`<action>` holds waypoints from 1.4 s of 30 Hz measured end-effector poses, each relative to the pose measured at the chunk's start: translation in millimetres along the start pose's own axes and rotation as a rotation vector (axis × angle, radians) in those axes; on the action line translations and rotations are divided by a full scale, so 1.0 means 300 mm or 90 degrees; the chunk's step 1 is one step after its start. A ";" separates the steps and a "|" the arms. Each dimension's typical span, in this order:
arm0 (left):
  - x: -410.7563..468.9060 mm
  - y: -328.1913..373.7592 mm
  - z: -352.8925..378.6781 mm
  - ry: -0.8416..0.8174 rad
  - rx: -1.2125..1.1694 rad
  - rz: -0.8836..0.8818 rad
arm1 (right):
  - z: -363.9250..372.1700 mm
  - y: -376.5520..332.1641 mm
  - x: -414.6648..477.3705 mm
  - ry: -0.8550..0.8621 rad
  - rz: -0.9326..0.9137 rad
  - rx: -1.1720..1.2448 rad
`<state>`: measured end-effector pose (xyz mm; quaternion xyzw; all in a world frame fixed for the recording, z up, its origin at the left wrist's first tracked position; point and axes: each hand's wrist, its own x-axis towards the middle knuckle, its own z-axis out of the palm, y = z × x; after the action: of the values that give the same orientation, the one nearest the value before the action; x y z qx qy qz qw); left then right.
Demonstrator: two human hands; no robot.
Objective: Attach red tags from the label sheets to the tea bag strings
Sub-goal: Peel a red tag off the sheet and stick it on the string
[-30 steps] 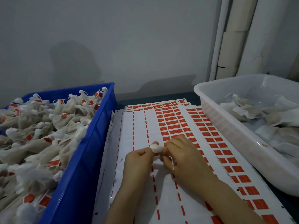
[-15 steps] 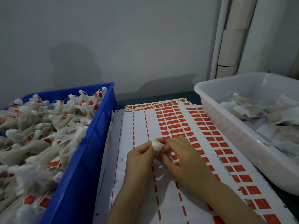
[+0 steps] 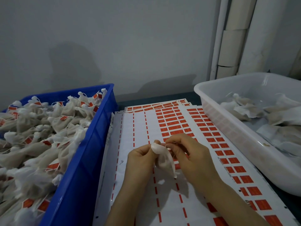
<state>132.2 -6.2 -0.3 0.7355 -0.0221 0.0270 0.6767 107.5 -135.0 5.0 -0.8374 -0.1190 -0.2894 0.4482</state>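
Observation:
A white tea bag (image 3: 163, 158) hangs between both hands over the label sheets (image 3: 179, 124). My left hand (image 3: 140, 158) pinches the bag's gathered top. My right hand (image 3: 190, 156) has its fingers curled at the bag's neck and pinches there, where a thin string seems to run; I cannot make out a tag in its fingers. The sheets are white with rows of red tags on their right half, while the left columns hold only thin red strips.
A blue crate (image 3: 84, 160) on the left is heaped with tea bags that carry red tags. A white plastic tub (image 3: 228, 128) on the right holds several tea bags without tags. White pipes (image 3: 231, 38) run up the grey wall behind.
The tea bag has come out from under the hands and now hangs open to view between them. Both hands stay close together over the sheet.

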 end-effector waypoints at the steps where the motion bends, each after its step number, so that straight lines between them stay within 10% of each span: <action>1: 0.000 -0.004 -0.002 -0.013 0.012 0.001 | -0.002 0.000 0.002 0.004 0.001 0.002; 28: 0.010 -0.001 0.023 -0.160 0.062 -0.104 | -0.001 -0.003 0.004 -0.053 0.141 0.104; 42: 0.003 -0.021 0.039 -0.033 -0.038 -0.058 | 0.003 0.008 0.014 -0.076 0.236 0.206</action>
<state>133.7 -17.3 -7.3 0.7159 -0.0064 -0.0235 0.6978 112.3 -135.7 5.4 -0.7779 -0.0348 -0.1295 0.6139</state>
